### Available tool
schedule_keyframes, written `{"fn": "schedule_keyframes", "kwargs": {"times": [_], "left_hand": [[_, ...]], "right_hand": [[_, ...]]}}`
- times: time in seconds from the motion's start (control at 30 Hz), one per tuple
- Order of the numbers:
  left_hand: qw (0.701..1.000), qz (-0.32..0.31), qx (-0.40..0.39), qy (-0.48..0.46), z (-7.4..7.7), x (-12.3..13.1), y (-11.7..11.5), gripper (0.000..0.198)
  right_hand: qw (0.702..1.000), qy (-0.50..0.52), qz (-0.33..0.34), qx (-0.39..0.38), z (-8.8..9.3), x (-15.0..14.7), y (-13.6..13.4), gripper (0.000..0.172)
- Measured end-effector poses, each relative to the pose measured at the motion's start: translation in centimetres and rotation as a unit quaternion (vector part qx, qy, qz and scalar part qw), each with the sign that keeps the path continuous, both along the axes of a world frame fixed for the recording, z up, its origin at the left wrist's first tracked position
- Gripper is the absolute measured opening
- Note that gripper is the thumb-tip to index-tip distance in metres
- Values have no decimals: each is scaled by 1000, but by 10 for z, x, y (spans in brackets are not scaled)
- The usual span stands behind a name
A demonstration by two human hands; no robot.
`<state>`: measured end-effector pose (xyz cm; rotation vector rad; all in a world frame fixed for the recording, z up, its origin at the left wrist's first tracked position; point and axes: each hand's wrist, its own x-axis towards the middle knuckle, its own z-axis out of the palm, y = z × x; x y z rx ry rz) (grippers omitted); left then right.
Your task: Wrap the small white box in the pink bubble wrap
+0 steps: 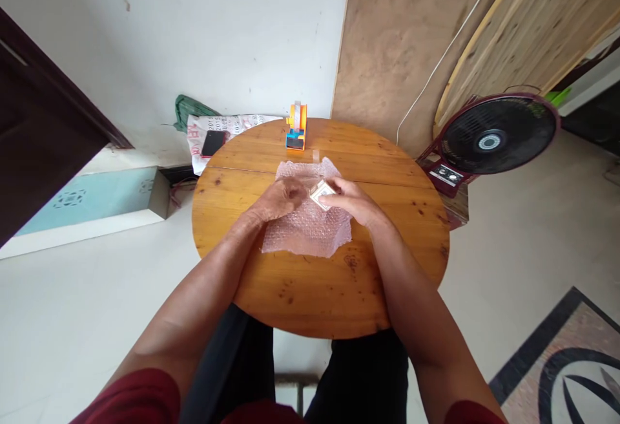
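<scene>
A sheet of pinkish bubble wrap (310,230) lies on the round wooden table (320,282). On it sits a small square whitish box (321,192). My right hand (351,201) grips the box, fingers curled round its near side. My left hand (281,199) is closed at the box's left edge, resting on the wrap; I cannot make out whether it holds the box or the wrap. An orange and blue tape dispenser (296,127) stands at the table's far edge, with a short strip of tape (316,156) lying just before it.
A dark floor fan (498,136) stands on the right close to the table. Wooden boards (523,30) lean on the wall behind it. A printed bag with a black phone (214,142) on it lies on the floor at the far left, next to a pale blue panel (92,198).
</scene>
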<state>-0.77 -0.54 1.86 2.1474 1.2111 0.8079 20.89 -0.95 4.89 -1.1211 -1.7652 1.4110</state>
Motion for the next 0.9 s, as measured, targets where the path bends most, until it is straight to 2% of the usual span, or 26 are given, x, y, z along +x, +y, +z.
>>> {"fn": "schedule_keyframes", "kwargs": {"times": [0.1,0.17,0.23,0.37,0.6,0.9], "left_hand": [[998,-16,56,38,-5,2,3,27],[997,-17,59,50,-7,3,4,29],[996,-17,61,55,-8,3,4,29],[997,-22,70,41,-9,2,5,28],[997,-25,55,40,-8,2,4,27],[996,-42,68,43,-9,2,5,32]], "right_hand": [[990,-121,24,73,2,-4,-5,34],[970,-206,29,126,3,-6,-8,29],[955,-246,41,162,4,-7,-10,31],[947,-257,75,177,9,-4,-12,45],[935,-303,77,168,19,1,-16,25],[945,-281,80,147,20,-1,-16,27]]}}
